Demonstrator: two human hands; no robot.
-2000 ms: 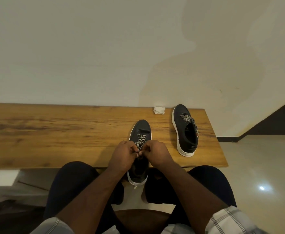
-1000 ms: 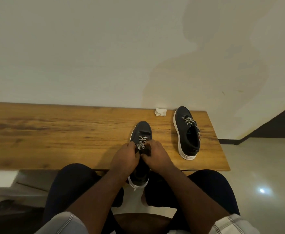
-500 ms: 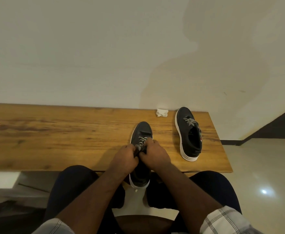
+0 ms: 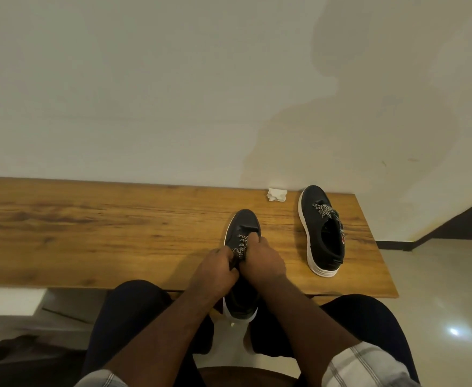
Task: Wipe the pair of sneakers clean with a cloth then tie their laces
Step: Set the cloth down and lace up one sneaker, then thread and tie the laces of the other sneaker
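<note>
A black sneaker with a white sole [image 4: 242, 224] lies at the front of the wooden table [image 4: 89, 233], its heel over the edge toward my lap. My left hand [image 4: 215, 270] and my right hand [image 4: 262, 261] meet over its tongue, each pinching the speckled black-and-white laces [image 4: 240, 247]. The second sneaker [image 4: 322, 230] lies to the right, toe pointing away, its laces hanging loose over the opening. A small crumpled white cloth [image 4: 277, 194] sits by the wall behind the shoes.
The table runs along a pale wall [image 4: 173, 93] and ends at the right just past the second sneaker. Shiny tiled floor [image 4: 438, 289] lies to the right. My knees in dark trousers are under the table's front edge.
My hands stayed on the near sneaker's laces, shifting slightly; the right hand's fingers now reach further up the laces. The view has drifted a little. The other sneaker and cloth have not moved.
</note>
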